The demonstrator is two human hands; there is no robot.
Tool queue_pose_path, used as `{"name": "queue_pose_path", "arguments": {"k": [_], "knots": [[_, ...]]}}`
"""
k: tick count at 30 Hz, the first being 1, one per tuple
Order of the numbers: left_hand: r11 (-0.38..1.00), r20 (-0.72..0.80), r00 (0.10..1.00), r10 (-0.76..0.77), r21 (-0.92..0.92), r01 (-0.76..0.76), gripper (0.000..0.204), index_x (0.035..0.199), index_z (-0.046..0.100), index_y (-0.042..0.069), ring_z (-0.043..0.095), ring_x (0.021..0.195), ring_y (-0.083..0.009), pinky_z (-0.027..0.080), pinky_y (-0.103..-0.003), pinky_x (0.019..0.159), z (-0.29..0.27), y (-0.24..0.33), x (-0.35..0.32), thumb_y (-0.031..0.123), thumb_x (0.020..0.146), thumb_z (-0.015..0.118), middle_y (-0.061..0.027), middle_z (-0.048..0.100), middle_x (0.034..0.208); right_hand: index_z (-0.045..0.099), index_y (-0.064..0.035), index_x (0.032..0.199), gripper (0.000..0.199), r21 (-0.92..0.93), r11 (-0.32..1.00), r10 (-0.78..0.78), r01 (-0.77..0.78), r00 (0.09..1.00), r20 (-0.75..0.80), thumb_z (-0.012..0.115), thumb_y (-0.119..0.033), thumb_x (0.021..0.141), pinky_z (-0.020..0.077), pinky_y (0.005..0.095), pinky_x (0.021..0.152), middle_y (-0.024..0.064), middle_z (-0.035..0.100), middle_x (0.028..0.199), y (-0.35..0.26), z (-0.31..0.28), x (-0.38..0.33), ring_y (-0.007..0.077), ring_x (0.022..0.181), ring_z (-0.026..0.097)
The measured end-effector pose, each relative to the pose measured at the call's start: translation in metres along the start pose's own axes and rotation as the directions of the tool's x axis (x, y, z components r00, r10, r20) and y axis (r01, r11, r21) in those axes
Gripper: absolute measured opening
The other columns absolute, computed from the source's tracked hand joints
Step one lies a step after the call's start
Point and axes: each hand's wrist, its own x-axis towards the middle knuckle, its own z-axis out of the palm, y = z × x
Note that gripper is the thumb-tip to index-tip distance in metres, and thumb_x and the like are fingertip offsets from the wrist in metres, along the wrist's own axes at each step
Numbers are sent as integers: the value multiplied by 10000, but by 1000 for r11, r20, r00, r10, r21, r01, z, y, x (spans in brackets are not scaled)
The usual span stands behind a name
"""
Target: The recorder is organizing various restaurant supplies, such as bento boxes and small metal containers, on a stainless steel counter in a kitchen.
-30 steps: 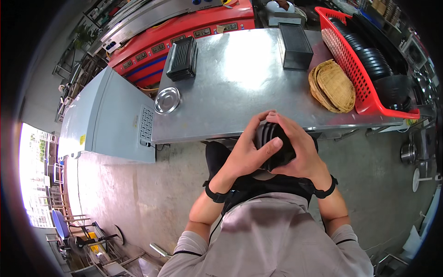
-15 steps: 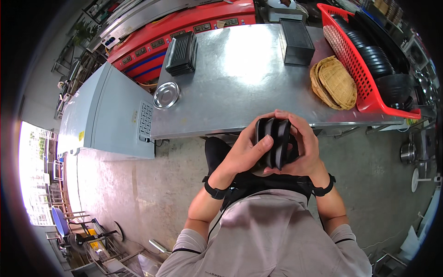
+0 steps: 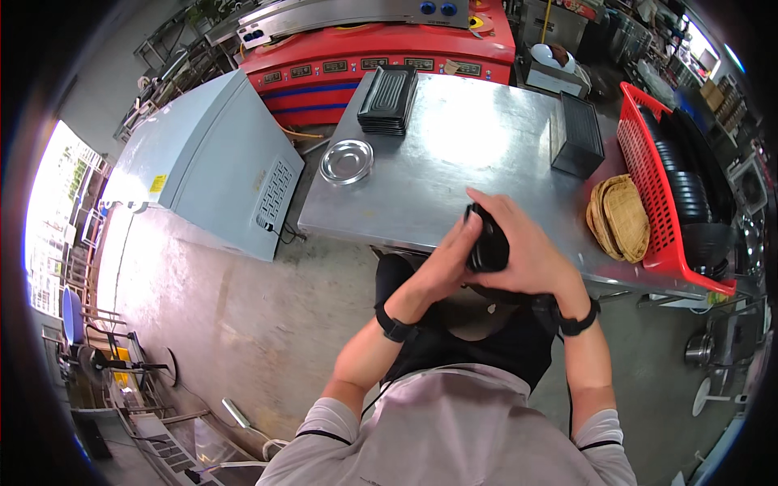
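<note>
Just beyond the near edge of my body, in front of the steel table (image 3: 389, 206), both hands are closed round a small stack of black dishes (image 3: 489, 243). My left hand (image 3: 444, 263) grips the stack from the left, its thumb lying along the side. On the other side, my right hand (image 3: 528, 253) wraps over it with the fingers pointing toward the table. The stack stands on edge, and my fingers hide much of it, so I cannot tell how many dishes there are.
On the table are a stack of black rectangular trays (image 3: 389, 101), shiny metal plates (image 3: 347, 162), a black box (image 3: 577, 136) and woven baskets (image 3: 619, 219). A red plastic basket (image 3: 648, 174) holds black bowls (image 3: 674, 166). A white freezer (image 3: 215, 154) stands left; a red stove (image 3: 324, 65) is behind.
My view has swung, so the table sits further right and lower. The black dishes, fanned apart before, now look pressed together and turned, with my right hand covering more of them.
</note>
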Motion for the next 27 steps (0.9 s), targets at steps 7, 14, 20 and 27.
{"name": "queue_pose_path", "arguments": {"k": [7, 14, 20, 27], "knots": [[607, -317, 654, 686, 746, -275, 666, 1642, 305, -48, 496, 1430, -316, 384, -424, 1206, -93, 36, 32, 385, 1159, 455, -239, 477, 1564, 406, -64, 1607, 1122, -227, 969, -92, 95, 995, 23, 954, -285, 654, 528, 476, 1017, 233, 619, 1255, 50, 13, 105, 434, 1201, 609], [407, -240, 534, 811, 887, -220, 479, 1509, 509, -49, 554, 1334, -274, 430, -402, 1147, -134, 46, 24, 245, 1135, 564, -200, 563, 1455, 383, -37, 1630, 1190, -397, 916, 2, 66, 985, 170, 953, -492, 690, 523, 495, 1042, 300, 599, 1309, 106, 59, 169, 468, 1221, 600], [501, -253, 603, 756, 817, -286, 305, 1357, 644, -12, 649, 1093, -150, 535, -293, 946, -129, 42, 21, 184, 1128, 597, -94, 666, 1296, 396, -42, 1631, 1202, -411, 912, 89, -7, 980, 180, 943, -559, 694, 507, 507, 1085, 289, 565, 1405, 107, 61, 168, 463, 1307, 567], [568, -266, 675, 688, 777, -273, 333, 1344, 631, -64, 659, 1097, -121, 532, -262, 943, -129, 43, 22, 168, 1107, 647, -97, 699, 1244, 591, -24, 1451, 794, -382, 900, -238, 211, 971, -24, 863, -447, 837, 565, 462, 996, 182, 663, 1305, 27, -4, 99, 372, 1249, 646]]}}
